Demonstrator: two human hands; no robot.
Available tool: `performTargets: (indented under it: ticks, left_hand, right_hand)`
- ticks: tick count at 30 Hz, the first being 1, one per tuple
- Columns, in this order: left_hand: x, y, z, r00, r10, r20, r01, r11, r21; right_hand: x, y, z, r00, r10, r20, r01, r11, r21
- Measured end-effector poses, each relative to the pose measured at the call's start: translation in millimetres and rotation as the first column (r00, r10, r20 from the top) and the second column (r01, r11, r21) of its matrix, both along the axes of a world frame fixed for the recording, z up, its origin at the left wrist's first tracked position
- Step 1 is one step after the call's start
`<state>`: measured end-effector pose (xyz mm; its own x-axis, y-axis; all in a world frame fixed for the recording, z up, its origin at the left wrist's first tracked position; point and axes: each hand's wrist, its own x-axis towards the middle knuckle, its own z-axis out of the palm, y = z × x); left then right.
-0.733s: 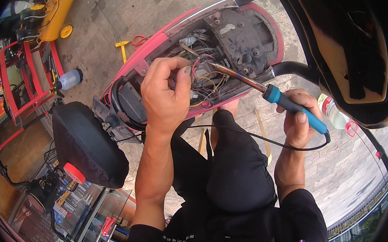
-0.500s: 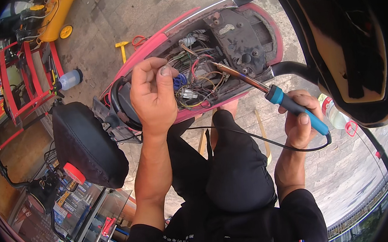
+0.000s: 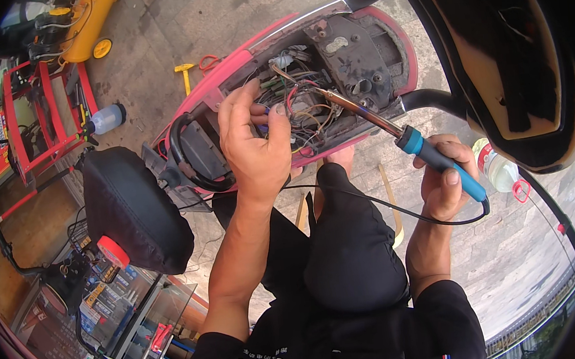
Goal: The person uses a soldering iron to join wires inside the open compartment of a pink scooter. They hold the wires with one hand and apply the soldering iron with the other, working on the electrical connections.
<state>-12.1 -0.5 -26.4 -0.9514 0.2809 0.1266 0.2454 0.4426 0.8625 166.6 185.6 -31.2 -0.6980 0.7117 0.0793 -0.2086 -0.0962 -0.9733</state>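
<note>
Soldering iron (image 3: pixel 410 140) points up-left, long axis diagonal, right hand (image 3: pixel 444 190) clamped round it, left hand (image 3: pixel 255 141) loosely parted.

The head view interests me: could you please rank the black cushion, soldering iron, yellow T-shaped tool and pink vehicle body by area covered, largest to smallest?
1. Pink vehicle body
2. Black cushion
3. Soldering iron, long but slim
4. Yellow T-shaped tool
This is apparent size only; distances from the camera differ.

The left of the hands (image 3: pixel 254 147) partly hides the wires (image 3: pixel 290 98).
</note>
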Motion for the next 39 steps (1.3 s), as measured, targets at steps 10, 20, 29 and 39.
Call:
performTargets:
  ticks: [10, 20, 29, 39]
  left_hand:
    - [6, 2, 6, 0.995, 0.009, -0.101, -0.027, 0.983, -0.182]
    - [7, 7, 9, 1.0, 0.006, -0.001, -0.006, 0.956, -0.295]
    - [10, 11, 2, 0.993, 0.047, 0.111, -0.023, 0.979, -0.205]
    - [7, 2, -6, 0.93, 0.05, 0.365, -0.067, 0.997, 0.033]
  right_hand:
    - [7, 0, 1, 0.999, -0.036, -0.037, 0.034, 0.999, -0.034]
    - [9, -1, 2, 0.997, -0.043, -0.062, 0.041, 0.998, -0.042]
    - [8, -4, 3, 0.999, -0.022, -0.035, 0.021, 1.0, -0.02]
    - [14, -13, -13, 1.0, 0.016, -0.018, -0.018, 0.994, -0.112]
